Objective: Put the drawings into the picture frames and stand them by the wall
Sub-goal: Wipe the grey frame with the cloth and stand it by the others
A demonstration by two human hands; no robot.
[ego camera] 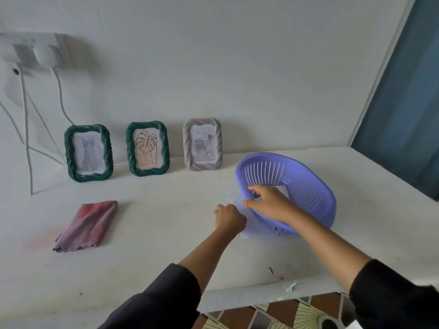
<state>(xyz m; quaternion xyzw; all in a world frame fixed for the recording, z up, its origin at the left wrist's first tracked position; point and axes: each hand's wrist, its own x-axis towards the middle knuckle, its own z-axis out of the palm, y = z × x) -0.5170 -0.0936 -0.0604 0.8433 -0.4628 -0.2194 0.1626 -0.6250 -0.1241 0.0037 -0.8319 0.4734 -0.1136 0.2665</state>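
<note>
**Three framed drawings at the wall, basket tipped up on the right**

Three picture frames stand upright along the foot of the wall [237, 67], each with a drawing inside: a green frame [88, 153] holding a faint grey cat, a second green frame [147, 148] with a line-drawn leaf, and a pale grey frame [202, 144] with roses, whose upper lettering is too blurred to read.

To their right a purple slotted basket [287, 191] is tilted, its near rim lifted off the white table [154, 245]. The right hand [268, 203] grips that rim — thumb outside, fingers curled over and inside. A pale sheet [282, 189] shows within the basket behind those fingers; whether it is a drawing cannot be told. More pale paper [247, 230] lies under the basket's raised edge, mostly covered.

The left hand [229, 218] is closed in a loose fist just beside the basket, at the edge of that paper; whether it pinches anything is hidden.

A folded pink-purple cloth [88, 225] lies well apart to the left. A wall socket [35, 51] with cables — blurred — sits at top left.
</note>
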